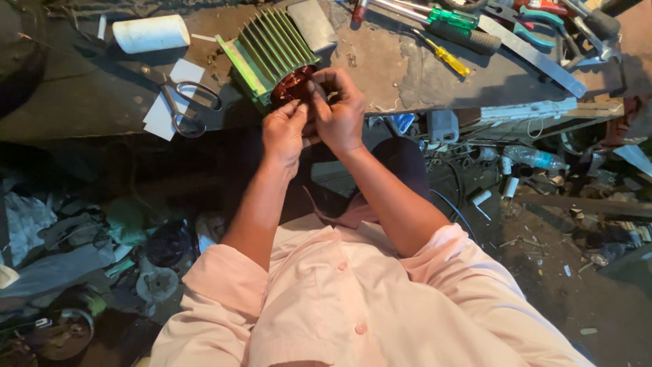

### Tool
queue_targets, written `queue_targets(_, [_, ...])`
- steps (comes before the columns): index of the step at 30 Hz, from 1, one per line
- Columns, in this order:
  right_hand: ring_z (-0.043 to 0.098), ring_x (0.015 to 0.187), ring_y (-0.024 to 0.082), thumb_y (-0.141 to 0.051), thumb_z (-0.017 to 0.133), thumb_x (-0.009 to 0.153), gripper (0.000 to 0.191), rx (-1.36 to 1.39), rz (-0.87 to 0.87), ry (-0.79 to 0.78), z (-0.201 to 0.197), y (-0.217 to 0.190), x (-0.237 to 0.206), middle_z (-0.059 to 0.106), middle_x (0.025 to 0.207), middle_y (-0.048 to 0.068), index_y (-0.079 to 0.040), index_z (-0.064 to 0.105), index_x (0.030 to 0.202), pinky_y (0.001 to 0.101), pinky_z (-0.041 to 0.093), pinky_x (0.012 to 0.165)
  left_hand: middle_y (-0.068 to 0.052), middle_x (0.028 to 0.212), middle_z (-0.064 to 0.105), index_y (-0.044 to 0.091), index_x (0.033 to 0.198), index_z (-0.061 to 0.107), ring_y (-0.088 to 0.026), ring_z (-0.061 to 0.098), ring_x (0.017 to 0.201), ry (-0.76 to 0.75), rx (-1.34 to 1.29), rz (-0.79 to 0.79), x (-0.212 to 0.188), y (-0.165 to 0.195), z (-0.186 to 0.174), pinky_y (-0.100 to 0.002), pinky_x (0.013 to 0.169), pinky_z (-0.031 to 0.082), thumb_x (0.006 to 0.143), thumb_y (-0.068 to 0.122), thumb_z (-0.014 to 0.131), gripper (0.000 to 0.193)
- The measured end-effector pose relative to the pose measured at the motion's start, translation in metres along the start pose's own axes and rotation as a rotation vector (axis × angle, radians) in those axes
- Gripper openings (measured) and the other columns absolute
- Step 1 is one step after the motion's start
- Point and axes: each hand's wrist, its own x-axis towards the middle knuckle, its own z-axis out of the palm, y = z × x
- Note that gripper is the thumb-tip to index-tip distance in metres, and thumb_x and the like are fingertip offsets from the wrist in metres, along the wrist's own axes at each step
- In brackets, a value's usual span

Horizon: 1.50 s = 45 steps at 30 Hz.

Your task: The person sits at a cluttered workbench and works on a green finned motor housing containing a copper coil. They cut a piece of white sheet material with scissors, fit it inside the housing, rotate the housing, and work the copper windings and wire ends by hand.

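We see both hands at the stator's open end: left hand (284, 129) pinching at the copper winding (293, 83), right hand (339, 109) curled, fingers on its rim. Green finned stator (268, 51) lies on the bench edge (407, 81). Winding looks seated; tidying appears unfinished. Scissors (187, 105) and screwdrivers (445, 58) beyond, untouched.

One view only, from a camera on the person's head, looking steeply down and slightly forward over the chest. The pink shirt (353, 299) fills the bottom of the frame, very near the lens; both forearms run up from it to the left hand (285, 132) and right hand (339, 112), which meet a little above centre. The bench (401, 75) edge crosses the top, farther off, and the littered floor (570, 272) lies far below on both sides.
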Motion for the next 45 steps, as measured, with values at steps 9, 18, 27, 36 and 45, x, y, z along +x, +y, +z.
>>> queue_targets(9, [0.067, 0.083, 0.017, -0.004, 0.078, 0.093, 0.016, -0.259, -0.216, -0.128, -0.015, -0.013, -0.001, 0.071, 0.097, 0.008, -0.005, 0.067, 0.104, 0.0297, 0.053, 0.069, -0.005, 0.098, 0.074, 0.005, 0.11, 0.068, -0.016, 0.075, 0.085, -0.207, -0.069, 0.1, -0.006, 0.003, -0.006, -0.034, 0.08, 0.062, 0.108, 0.019, 0.053, 0.021])
queue_targets(18, [0.059, 0.139, 0.032, -0.016, 0.074, 0.101, 0.054, -0.248, -0.262, -0.157, -0.067, -0.025, -0.029, 0.059, 0.146, 0.018, -0.004, 0.051, 0.148, 0.0406, 0.044, 0.12, -0.006, 0.09, 0.076, 0.005, 0.108, 0.072, -0.012, 0.07, 0.068, -0.017, -0.009, 0.077, 0.002, -0.006, -0.009, -0.026, 0.065, 0.056, 0.1, 0.014, 0.064, 0.014])
queue_targets(27, [0.044, 0.151, 0.044, -0.062, 0.062, 0.098, 0.094, -0.401, -0.361, -0.501, -0.05, -0.028, -0.043, 0.038, 0.163, 0.027, 0.006, 0.035, 0.157, 0.0497, 0.037, 0.126, -0.005, 0.099, 0.074, -0.002, 0.108, 0.072, -0.01, 0.07, 0.086, -0.001, -0.056, 0.246, 0.007, -0.016, -0.008, -0.027, 0.081, 0.058, 0.099, 0.007, 0.062, 0.016])
queue_targets(36, [0.051, 0.132, 0.035, -0.085, 0.046, 0.085, 0.108, -0.718, -0.498, -0.546, -0.025, -0.04, -0.018, 0.055, 0.147, 0.019, 0.002, 0.051, 0.147, 0.0496, 0.034, 0.098, -0.002, 0.095, 0.069, -0.004, 0.106, 0.069, -0.006, 0.061, 0.085, -0.007, 0.151, 0.298, -0.013, 0.004, -0.028, -0.023, 0.076, 0.052, 0.103, 0.007, 0.053, 0.02])
queue_targets(45, [0.05, 0.114, 0.033, -0.082, 0.047, 0.086, 0.082, -0.855, -0.33, -0.719, -0.016, -0.049, 0.015, 0.065, 0.122, 0.009, -0.014, 0.066, 0.129, 0.0495, 0.035, 0.09, -0.008, 0.11, 0.068, -0.003, 0.142, 0.056, -0.014, 0.069, 0.094, -0.063, -0.124, 0.165, -0.036, 0.002, -0.037, -0.029, 0.083, 0.059, 0.11, 0.035, 0.044, 0.051])
